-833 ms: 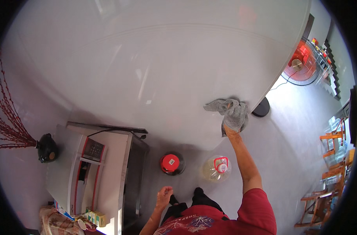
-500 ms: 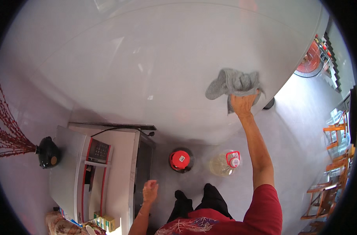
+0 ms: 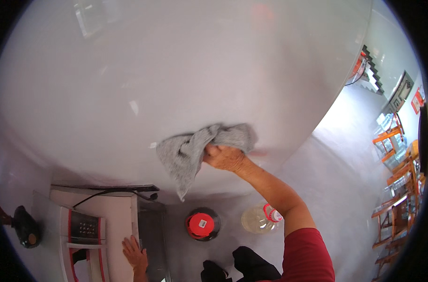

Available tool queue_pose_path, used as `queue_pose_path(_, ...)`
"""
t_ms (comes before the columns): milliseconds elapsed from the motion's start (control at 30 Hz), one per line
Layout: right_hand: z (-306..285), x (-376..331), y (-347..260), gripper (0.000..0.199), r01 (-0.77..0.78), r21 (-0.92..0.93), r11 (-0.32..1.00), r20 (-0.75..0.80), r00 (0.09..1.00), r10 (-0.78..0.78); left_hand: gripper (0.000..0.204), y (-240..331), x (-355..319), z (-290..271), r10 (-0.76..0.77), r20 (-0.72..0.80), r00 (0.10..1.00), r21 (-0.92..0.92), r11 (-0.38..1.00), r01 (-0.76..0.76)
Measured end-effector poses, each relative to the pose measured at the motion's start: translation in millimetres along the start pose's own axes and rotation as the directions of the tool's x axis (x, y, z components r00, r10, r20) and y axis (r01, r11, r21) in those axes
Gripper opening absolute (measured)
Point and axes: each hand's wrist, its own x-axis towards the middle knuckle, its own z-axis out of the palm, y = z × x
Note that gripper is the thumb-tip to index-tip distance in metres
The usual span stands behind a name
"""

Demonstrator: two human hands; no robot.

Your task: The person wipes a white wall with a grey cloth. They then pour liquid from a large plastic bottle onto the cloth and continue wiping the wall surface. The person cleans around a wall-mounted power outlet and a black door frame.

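My right hand (image 3: 225, 157) presses a grey cloth (image 3: 195, 150) flat against a glossy white wall (image 3: 176, 75) in front of me, arm stretched upward. One end of the cloth hangs loose below the hand. My left hand (image 3: 135, 254) rests, fingers spread, on the edge of a white cabinet (image 3: 115, 216) at the lower left and holds nothing.
On the grey floor below stand a dark round container with a red lid (image 3: 202, 224) and a clear plastic bottle with a red-and-white cap (image 3: 261, 218). The white cabinet carries a keypad device (image 3: 82, 229) and a black cable. Orange wooden chairs (image 3: 397, 188) stand at the far right.
My right hand has swept the cloth across the wall to the left and lower in the picture. My left hand has come down onto the cabinet edge.
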Motion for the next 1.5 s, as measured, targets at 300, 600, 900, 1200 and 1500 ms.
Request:
queue_pose_path(300,-26.6,-119.3,15.2,0.014,-0.042,0.001,0.999,0.213,0.976,0.041,0.088,5.6,0.1,3.3,0.004,-0.071,0.997,0.055,0.998,0.000)
queue_pose_path(600,-60.3,-142.1,94.8,0.058,-0.586,-0.176,0.791,-0.282,0.800,0.530,0.094,20.6,-5.9,-5.5,-0.006,-0.098,0.995,0.014,1.000,0.007)
queue_pose_path(900,18.1,-229.0,28.3,0.050,-0.794,-0.388,0.469,-0.279,0.585,0.761,0.077,-20.0,-6.1,20.8,0.263,-0.244,0.933,0.072,0.965,-0.253)
queue_pose_path(1200,66.7,-288.2,-84.4,0.051,-0.798,-0.169,0.579,-0.236,0.603,0.762,0.076,-21.9,0.7,27.2,0.282,-0.291,0.914,0.116,0.959,-0.258)
queue_pose_path(1500,62.5,-276.8,-51.6,0.051,-0.590,-0.146,0.794,-0.176,0.805,0.566,0.094,-2.5,-7.7,22.0,0.128,-0.218,0.967,-0.041,0.989,-0.140)
